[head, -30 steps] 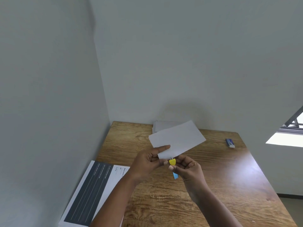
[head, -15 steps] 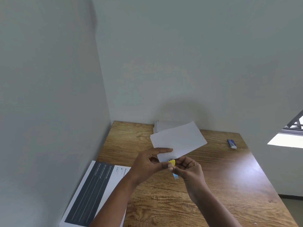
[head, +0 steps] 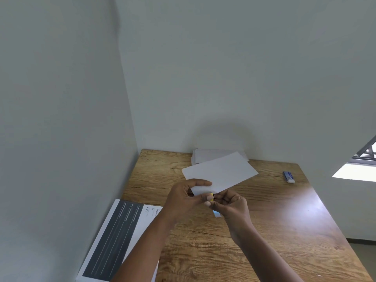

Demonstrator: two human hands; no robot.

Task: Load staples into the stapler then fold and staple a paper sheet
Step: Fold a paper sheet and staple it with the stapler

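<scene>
A folded white paper sheet (head: 221,173) is held above the wooden table (head: 284,231). My left hand (head: 186,197) pinches its near corner, thumb on top. My right hand (head: 231,204) is closed around a small stapler (head: 216,214); only its yellow tip at the paper's near edge and a light blue end below my fingers show. The stapler's jaw is hidden by both hands.
A stack of white sheets (head: 205,155) lies against the back wall. A small blue staple box (head: 288,176) sits at the table's right back. A printed grey-and-white page (head: 114,239) lies at the left front edge. Walls close in at the left and behind.
My hands have closed together: the yellow tip of the stapler is now mostly covered by my left fingers at the paper's corner. The paper has barely moved.
</scene>
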